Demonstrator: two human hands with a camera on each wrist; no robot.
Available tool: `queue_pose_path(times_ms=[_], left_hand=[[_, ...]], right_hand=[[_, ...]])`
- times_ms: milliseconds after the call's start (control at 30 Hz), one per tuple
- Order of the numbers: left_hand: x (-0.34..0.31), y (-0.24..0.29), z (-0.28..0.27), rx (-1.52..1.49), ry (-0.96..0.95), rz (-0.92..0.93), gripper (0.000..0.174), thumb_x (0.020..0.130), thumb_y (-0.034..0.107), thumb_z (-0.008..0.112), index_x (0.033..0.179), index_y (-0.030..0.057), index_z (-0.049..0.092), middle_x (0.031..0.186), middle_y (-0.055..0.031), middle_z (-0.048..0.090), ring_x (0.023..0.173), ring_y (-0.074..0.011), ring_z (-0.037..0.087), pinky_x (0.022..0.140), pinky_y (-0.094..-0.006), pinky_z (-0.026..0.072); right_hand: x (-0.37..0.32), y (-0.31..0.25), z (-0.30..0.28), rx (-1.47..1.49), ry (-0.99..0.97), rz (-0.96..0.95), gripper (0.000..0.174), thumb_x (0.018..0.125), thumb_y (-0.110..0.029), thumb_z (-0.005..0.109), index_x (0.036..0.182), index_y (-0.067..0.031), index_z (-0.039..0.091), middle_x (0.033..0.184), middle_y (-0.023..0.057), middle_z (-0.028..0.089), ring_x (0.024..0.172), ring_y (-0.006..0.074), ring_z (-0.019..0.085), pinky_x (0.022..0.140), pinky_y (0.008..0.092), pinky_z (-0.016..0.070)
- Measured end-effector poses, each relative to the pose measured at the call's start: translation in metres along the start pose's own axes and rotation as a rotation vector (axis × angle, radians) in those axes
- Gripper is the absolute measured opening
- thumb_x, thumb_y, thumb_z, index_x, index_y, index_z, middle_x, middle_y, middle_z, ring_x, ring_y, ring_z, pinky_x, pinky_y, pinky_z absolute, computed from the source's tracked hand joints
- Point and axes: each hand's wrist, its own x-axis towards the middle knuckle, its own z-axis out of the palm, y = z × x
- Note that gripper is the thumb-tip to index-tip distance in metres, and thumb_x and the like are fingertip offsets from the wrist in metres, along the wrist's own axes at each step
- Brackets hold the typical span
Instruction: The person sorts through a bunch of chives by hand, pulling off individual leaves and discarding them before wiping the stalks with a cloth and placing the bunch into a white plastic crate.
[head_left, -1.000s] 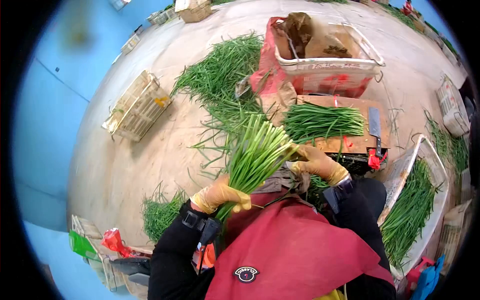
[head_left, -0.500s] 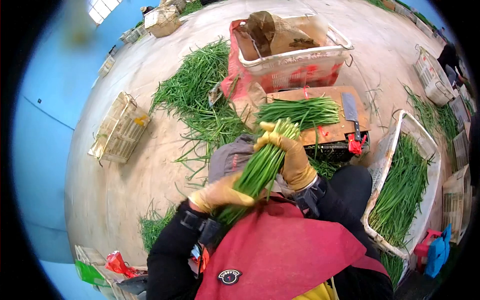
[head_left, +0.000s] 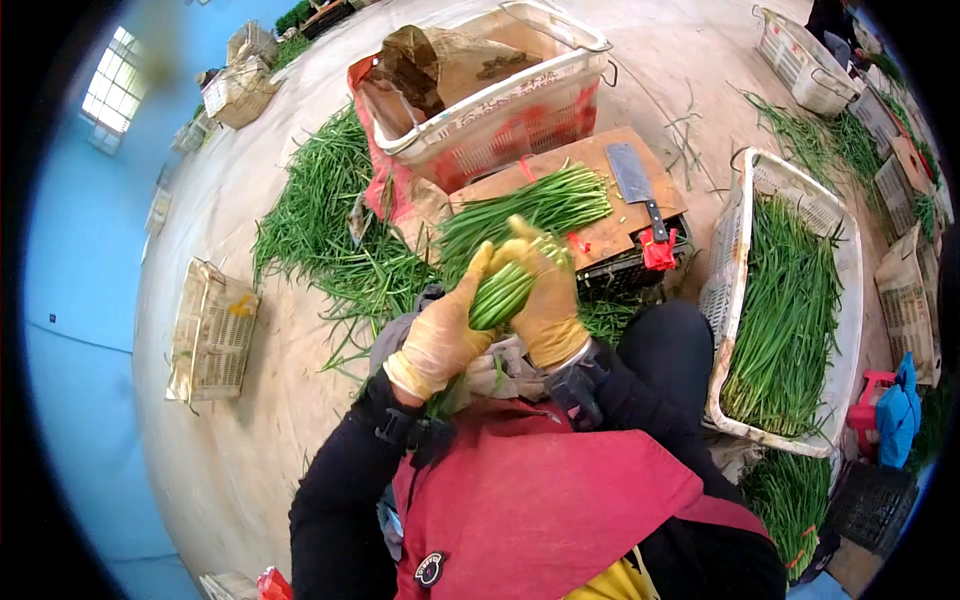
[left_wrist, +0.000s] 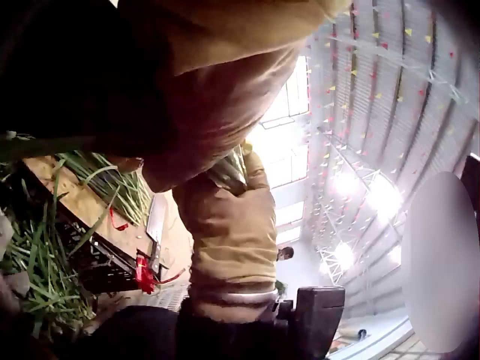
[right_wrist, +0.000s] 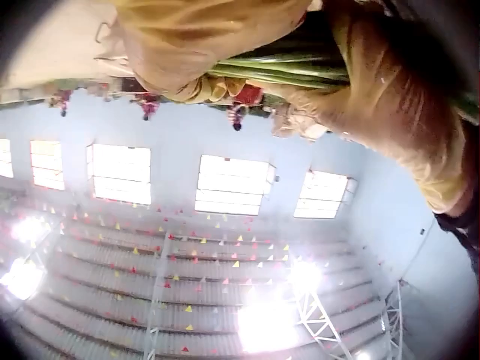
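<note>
Both hands wear yellowish gloves and hold one bunch of green chives [head_left: 500, 297] in front of the chest. The left hand [head_left: 440, 335] grips it from the left, lower on the stalks. Around the pale cut ends curls the right hand [head_left: 548, 305], close beside the left. Stalks show between the two gloves in the right wrist view [right_wrist: 285, 69]. Just beyond the hands, a second pile of chives [head_left: 560, 200] lies on a wooden board [head_left: 600, 238]. A cleaver [head_left: 630, 178] with a black handle rests at the board's right side.
Behind the board stands a large white crate [head_left: 500, 120] with red marks. Loose chives [head_left: 325, 205] lie heaped on the floor to the left. At the right, a white basket [head_left: 735, 330] holds more chives. A pale crate [head_left: 215, 335] stands at far left; red ribbon [head_left: 658, 250] hangs by the cleaver.
The right hand has gone from the edge of the bunch to gripping it near its pale ends. Both hands have come closer together, and the head view has turned to the right.
</note>
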Motion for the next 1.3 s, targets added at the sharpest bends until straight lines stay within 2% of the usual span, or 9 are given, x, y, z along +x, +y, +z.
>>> queue_pose_path(times_ms=[100,233,367,567,700,833,1000,1100,1300], left_hand=[[0.035,-0.009,-0.010,0.049,-0.219,-0.179,0.087,0.078,0.002,0.074,0.151,0.0066,0.029,0.132,-0.0137,0.058,0.118,-0.0175,0.057,0.099,-0.0272,0.0430],[0.105,-0.023,-0.023,0.192,-0.030,0.056,0.087,0.075,0.014,0.075,0.150,0.0123,0.032,0.115,-0.0237,0.064,0.104,-0.0347,0.064,0.087,-0.0369,0.0503],[0.186,-0.034,0.000,0.383,-0.146,-0.115,0.085,0.072,0.009,0.077,0.147,0.0075,0.036,0.132,-0.0224,0.055,0.122,-0.0333,0.055,0.098,-0.0356,0.0456],[0.266,-0.088,0.070,0.326,-0.133,0.224,0.099,0.068,0.020,0.083,0.150,0.0089,0.030,0.123,-0.0223,0.061,0.110,-0.0359,0.061,0.089,-0.0437,0.0483],[0.285,-0.124,0.137,0.231,-0.173,0.343,0.124,0.052,0.027,0.092,0.149,-0.0046,0.022,0.140,-0.0246,0.046,0.127,-0.0410,0.046,0.106,-0.0432,0.0379],[0.277,-0.119,0.152,0.321,-0.094,0.296,0.126,0.051,0.023,0.093,0.152,0.0035,0.020,0.142,-0.0269,0.043,0.131,-0.0426,0.041,0.109,-0.0436,0.0347],[0.282,-0.111,0.140,0.246,-0.191,0.271,0.118,0.061,0.016,0.090,0.153,0.0045,0.018,0.151,-0.0310,0.030,0.142,-0.0394,0.030,0.115,-0.0406,0.0255],[0.280,-0.095,0.128,0.300,-0.223,0.259,0.120,0.063,0.016,0.088,0.154,0.0042,0.011,0.154,-0.0320,0.022,0.144,-0.0392,0.023,0.117,-0.0401,0.0207],[0.269,-0.093,0.113,0.356,-0.209,0.257,0.120,0.066,0.021,0.087,0.155,0.0051,0.008,0.155,-0.0322,0.016,0.146,-0.0388,0.020,0.117,-0.0405,0.0196]], right_hand=[[0.054,-0.060,-0.038,0.033,0.081,-0.181,0.009,0.091,-0.013,0.063,0.098,-0.0092,0.065,0.072,-0.0022,0.055,0.063,0.0100,0.053,0.063,0.0260,0.0491],[0.079,-0.139,-0.087,0.023,0.263,-0.385,0.028,0.091,-0.011,0.062,0.118,-0.0025,0.063,0.076,-0.0034,0.053,0.068,0.0100,0.048,0.067,0.0264,0.0444],[0.058,-0.189,-0.111,-0.208,0.151,-0.477,0.031,0.092,-0.014,0.061,0.119,-0.0014,0.063,0.081,-0.0009,0.052,0.076,0.0121,0.048,0.072,0.0286,0.0434],[0.001,-0.275,-0.203,-0.456,0.410,-0.685,0.039,0.095,-0.016,0.056,0.127,0.0064,0.055,0.083,-0.0013,0.048,0.076,0.0114,0.047,0.073,0.0285,0.0433],[-0.051,-0.330,-0.235,-0.721,0.722,-0.857,0.038,0.093,-0.014,0.061,0.124,0.0058,0.057,0.087,-0.0010,0.053,0.075,0.0089,0.049,0.069,0.0252,0.0427],[-0.098,-0.356,-0.282,-0.987,1.089,-0.336,0.028,0.087,-0.015,0.067,0.110,-0.0001,0.067,0.079,0.0003,0.063,0.063,0.0073,0.054,0.057,0.0214,0.0430],[-0.159,-0.337,-0.362,-1.424,1.078,0.475,0.046,0.086,-0.033,0.067,0.111,0.0054,0.065,0.097,0.0155,0.071,0.089,0.0245,0.068,0.084,0.0351,0.0519],[-0.163,-0.329,-0.363,-1.710,1.138,0.499,0.079,0.082,-0.041,0.070,0.141,0.0047,0.042,0.137,0.0267,0.051,0.129,0.0342,0.050,0.106,0.0371,0.0397],[-0.144,-0.302,-0.383,-1.589,1.095,0.761,0.134,0.073,-0.067,0.071,0.148,0.0104,-0.008,0.147,0.0389,0.026,0.139,0.0409,0.034,0.113,0.0397,0.0325]])
